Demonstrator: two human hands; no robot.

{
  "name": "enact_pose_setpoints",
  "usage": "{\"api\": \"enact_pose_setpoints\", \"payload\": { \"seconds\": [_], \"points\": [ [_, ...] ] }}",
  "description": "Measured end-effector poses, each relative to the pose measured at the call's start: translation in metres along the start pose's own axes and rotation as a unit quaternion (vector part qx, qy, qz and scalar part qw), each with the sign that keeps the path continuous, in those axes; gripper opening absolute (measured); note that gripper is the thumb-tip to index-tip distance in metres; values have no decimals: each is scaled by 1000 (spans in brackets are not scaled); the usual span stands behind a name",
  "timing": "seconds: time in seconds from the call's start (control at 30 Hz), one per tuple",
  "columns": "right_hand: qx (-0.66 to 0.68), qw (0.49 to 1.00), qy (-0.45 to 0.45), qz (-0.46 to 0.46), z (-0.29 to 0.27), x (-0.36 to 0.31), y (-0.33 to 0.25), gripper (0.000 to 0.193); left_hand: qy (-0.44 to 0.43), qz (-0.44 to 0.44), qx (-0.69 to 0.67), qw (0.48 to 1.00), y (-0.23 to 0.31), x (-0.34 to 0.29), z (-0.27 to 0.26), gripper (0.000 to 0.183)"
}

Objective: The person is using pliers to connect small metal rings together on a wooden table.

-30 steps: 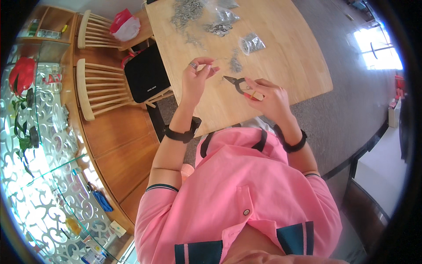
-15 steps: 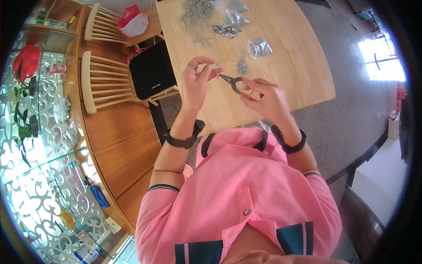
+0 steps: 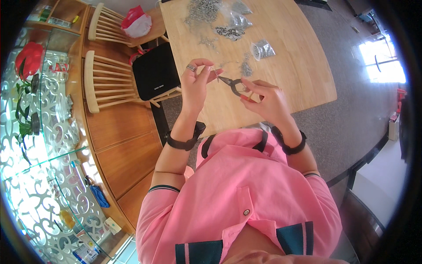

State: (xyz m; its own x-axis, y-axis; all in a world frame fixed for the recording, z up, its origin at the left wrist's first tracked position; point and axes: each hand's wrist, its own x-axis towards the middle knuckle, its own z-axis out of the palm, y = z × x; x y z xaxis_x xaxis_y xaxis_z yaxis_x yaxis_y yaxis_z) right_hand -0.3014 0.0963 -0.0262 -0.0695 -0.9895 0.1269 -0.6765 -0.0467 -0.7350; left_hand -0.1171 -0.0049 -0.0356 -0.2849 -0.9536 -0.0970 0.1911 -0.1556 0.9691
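My left hand is closed in a pinch on a thin, small metal piece, too fine to make out fully. In my right hand are pliers with dark jaws and red-orange handles. The pliers' tip points left and meets the small piece beside my left fingertips. Both hands are held above the near part of the wooden table. Just beyond the pliers lies a little heap of small silvery parts.
Farther back are a large pile of metal bits, dark rings or links and clear bags of small parts. Left of the table stand wooden chairs, one with a black cushion, another bearing a red-and-white bag.
The view has shifted slightly, so the table and chairs sit a little farther right. Both hands keep nearly the same pose, with the pliers' tip still at the small piece.
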Motion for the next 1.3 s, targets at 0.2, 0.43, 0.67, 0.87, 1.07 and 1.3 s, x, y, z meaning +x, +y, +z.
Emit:
{"api": "enact_pose_setpoints", "payload": {
  "seconds": [0.2,0.43,0.67,0.87,1.07,1.3],
  "points": [
    [14,1000,-1,10,2,1,-9,44,-5,6,-11,1000,1,-3,-5,7],
    [61,997,-21,36,1,0,-13,44,-40,22,-154,987,4,-9,-21,14],
    [-138,971,124,-154,5,-4,-23,52,-24,250,343,905,4,-21,-26,28],
    [-226,939,161,-200,10,-7,-31,57,35,316,529,787,4,-29,-10,53],
    [-273,928,183,-174,28,-14,-44,56,26,288,515,807,-3,-31,-11,52],
    [-324,912,220,-122,45,-31,-55,52,22,300,539,786,-16,-25,-13,32]
  ]
}}
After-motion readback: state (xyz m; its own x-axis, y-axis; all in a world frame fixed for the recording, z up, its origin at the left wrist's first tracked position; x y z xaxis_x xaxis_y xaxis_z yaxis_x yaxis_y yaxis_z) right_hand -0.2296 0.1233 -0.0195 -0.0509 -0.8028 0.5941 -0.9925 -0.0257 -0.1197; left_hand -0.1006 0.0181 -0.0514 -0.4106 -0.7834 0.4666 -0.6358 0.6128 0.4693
